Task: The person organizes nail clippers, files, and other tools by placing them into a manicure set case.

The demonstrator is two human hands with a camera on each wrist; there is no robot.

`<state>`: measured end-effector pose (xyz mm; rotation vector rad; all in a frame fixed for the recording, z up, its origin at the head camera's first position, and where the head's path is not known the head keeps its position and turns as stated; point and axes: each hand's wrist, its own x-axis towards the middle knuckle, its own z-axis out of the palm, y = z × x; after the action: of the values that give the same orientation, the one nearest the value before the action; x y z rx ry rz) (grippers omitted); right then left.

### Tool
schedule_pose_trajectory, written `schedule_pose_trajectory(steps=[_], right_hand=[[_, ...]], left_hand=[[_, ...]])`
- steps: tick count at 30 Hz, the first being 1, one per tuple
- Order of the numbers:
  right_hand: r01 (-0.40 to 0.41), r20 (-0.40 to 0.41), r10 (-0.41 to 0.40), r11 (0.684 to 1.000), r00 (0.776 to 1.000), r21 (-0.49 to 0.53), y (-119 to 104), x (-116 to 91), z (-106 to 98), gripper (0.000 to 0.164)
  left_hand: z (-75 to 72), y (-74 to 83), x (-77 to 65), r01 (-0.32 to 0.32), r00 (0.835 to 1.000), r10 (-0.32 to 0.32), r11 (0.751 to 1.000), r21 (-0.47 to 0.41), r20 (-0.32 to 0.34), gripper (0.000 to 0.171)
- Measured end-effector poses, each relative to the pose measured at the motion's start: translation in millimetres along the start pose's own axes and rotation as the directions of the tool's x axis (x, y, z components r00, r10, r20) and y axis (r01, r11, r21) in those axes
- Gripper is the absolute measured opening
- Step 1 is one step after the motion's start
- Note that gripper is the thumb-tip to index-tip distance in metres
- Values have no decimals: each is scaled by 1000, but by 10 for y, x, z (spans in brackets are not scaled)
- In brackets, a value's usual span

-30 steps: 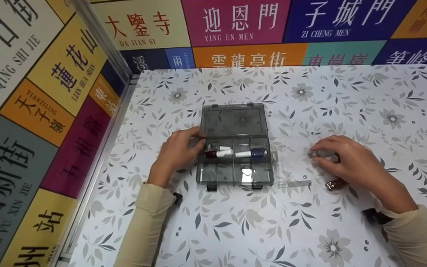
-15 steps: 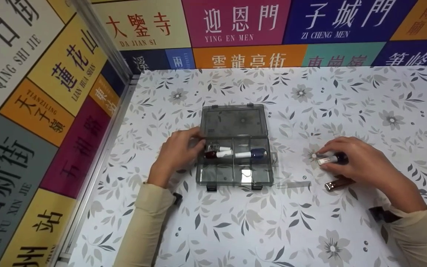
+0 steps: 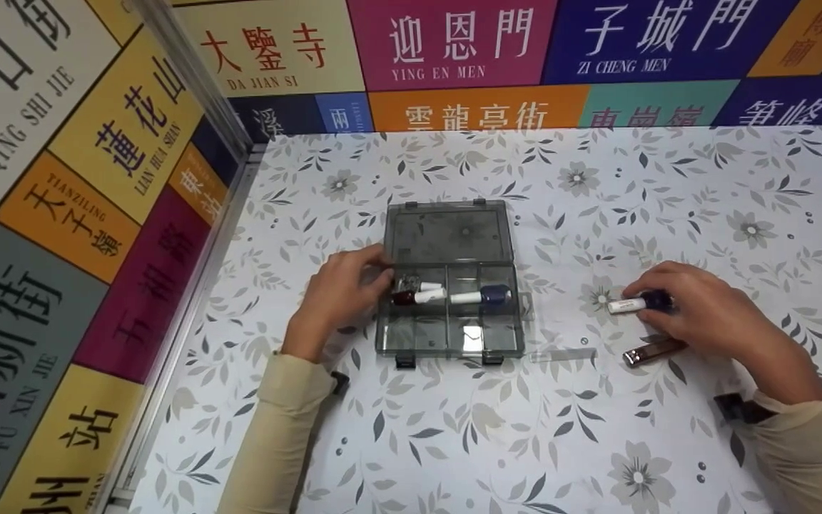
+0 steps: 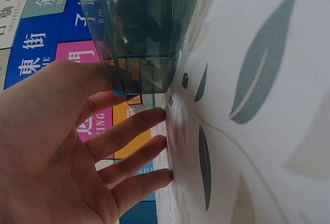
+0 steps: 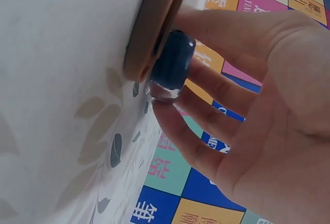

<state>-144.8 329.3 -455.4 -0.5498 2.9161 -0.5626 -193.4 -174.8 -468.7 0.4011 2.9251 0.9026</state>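
Note:
A smoky see-through compartment box (image 3: 447, 335) lies on the table with its lid (image 3: 454, 228) folded back. In it lie a dark red nail polish bottle (image 3: 405, 298), a blue one (image 3: 495, 295) and a clear one (image 3: 407, 283), all with white caps. My left hand (image 3: 340, 293) rests at the box's left side, thumb and index finger at its wall; in the left wrist view the other fingers (image 4: 139, 157) reach straight to the table. My right hand (image 3: 703, 307) holds another blue nail polish bottle (image 5: 172, 64) between thumb and fingers, its white cap pointing left.
A brown nail clipper (image 3: 652, 351) lies just in front of the right hand. A clear flat strip (image 3: 564, 355) lies right of the box. Panels with large lettering (image 3: 454, 43) stand behind and left of the table (image 3: 511, 442).
My right hand has shifted a little to the right, and more of the bottle and its white cap shows. The nail clipper shows more too. The left hand and box stay put.

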Motion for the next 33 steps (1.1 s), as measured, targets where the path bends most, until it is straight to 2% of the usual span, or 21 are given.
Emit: schedule_pose_trajectory(steps=[10,19,26,33], right_hand=[[-14,12,14,1000,1000,8,12,13,-2,29],[24,1,-24,1000,1000,10,38,-1,-11,33],[20,-3,-20,1000,1000,2,37,-7,-5,33],[62,-43,-62,998,997,-21,53,-20,10,37]], left_hand=[[-4,-4,-1,2,1000,-2,1000,7,8,16],[-7,-4,-2,-11,1000,11,1000,7,5,18],[-2,-10,3,-15,1000,15,1000,-3,2,19],[-1,-9,1,-15,1000,15,1000,3,2,16]])
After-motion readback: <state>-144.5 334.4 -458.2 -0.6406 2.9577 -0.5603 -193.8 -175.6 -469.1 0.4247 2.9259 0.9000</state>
